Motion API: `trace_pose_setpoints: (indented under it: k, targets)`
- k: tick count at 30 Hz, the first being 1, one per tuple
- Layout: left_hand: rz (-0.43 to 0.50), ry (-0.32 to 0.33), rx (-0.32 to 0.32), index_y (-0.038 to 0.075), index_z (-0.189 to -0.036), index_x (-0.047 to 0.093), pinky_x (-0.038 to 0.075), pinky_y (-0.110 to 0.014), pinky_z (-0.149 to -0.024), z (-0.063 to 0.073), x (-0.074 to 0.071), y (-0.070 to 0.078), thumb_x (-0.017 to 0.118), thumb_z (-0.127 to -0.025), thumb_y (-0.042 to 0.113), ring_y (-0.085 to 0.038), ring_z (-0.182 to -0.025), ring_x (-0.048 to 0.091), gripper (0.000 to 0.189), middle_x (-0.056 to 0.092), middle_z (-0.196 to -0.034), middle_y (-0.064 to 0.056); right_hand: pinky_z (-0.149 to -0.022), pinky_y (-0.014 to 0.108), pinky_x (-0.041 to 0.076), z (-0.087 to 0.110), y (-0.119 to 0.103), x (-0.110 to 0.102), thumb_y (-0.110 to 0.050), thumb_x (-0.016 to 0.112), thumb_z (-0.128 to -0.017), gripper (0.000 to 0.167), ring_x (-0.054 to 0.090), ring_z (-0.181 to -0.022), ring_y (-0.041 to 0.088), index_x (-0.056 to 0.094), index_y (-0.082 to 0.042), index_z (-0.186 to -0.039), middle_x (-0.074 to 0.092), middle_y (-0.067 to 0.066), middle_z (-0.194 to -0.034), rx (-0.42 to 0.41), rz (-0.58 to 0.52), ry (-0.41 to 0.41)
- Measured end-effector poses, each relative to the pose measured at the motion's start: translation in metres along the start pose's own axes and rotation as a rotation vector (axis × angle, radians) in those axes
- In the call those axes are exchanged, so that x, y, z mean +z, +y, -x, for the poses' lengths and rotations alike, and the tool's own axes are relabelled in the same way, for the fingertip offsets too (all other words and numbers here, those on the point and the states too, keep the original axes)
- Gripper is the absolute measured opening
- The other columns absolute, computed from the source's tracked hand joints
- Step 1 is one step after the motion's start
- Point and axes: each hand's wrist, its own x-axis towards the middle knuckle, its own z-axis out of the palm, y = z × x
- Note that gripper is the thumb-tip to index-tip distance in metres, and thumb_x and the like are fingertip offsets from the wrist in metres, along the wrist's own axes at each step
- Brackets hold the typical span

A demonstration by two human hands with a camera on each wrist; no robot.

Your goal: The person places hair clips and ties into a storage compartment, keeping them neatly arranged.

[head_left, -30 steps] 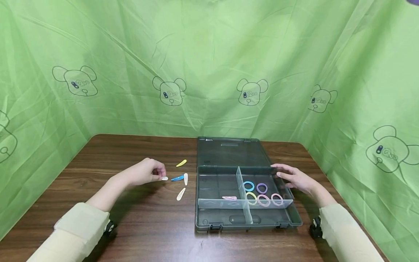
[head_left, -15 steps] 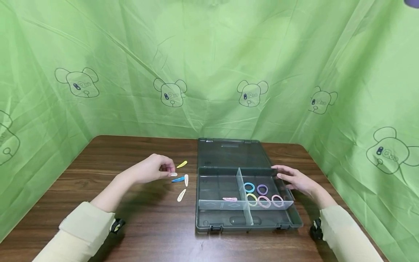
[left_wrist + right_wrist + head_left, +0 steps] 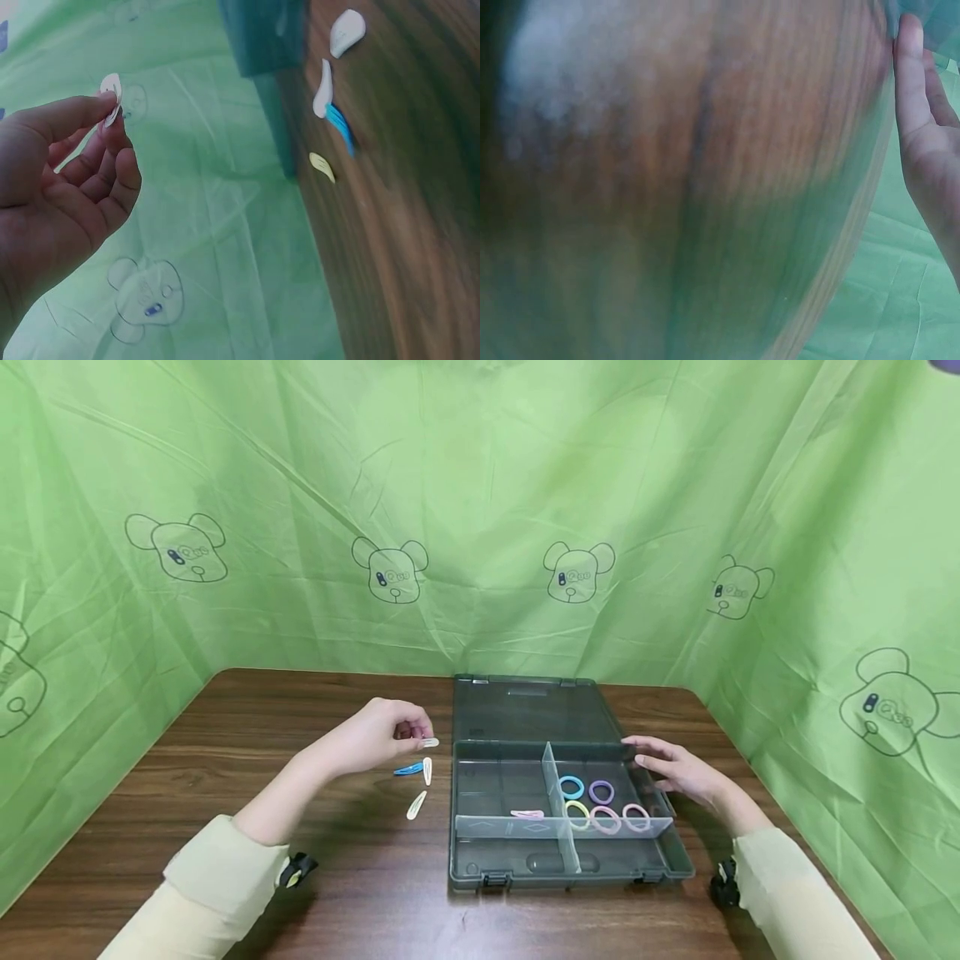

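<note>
- Well, the left hand (image 3: 384,731) has its grip pinched on a small white teardrop-shaped hair clip (image 3: 110,82), up off the brown wooden bench (image 3: 352,877).
- A shiny blue clip (image 3: 407,769) touches another white clip (image 3: 427,771); a cream clip (image 3: 416,805) lies nearer.
- The right hand (image 3: 678,773) touches the right edge of the see-through grey plastic box (image 3: 495,782), fingers stretched, holding nothing.
- Inside, a pink clip (image 3: 527,814) sits left, five coloured rings right.
</note>
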Motion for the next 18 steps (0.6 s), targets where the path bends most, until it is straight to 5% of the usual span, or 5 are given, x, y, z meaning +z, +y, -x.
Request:
trace_pose_setpoints:
  k: [11,18]
  targets:
    - [0.044,0.025,0.051,0.014,-0.087,0.067,0.048,-0.024,-0.066,-0.025,0.007,0.018,0.066,-0.088,0.018,-0.006,-0.07,0.056,0.005,0.061,-0.074,0.01,-0.084,0.044,0.051,0.001,-0.002,0.0,-0.025,0.049,-0.098,0.05,0.057,-0.113,0.021,0.034,-0.009,-0.143,0.041,0.028,-0.137,0.007,0.002,0.006]
    - [0.082,-0.005,0.011,0.017,-0.088,0.068,0.048,-0.025,-0.066,-0.036,0.017,0.026,0.066,-0.087,0.014,-0.008,-0.071,0.056,0.004,0.061,-0.075,0.009,-0.083,0.044,0.052,0.0,-0.001,0.0,-0.025,0.049,-0.099,0.049,0.057,-0.112,0.02,0.034,-0.009,-0.143,0.041,0.029,-0.136,0.007,0.0,0.002]
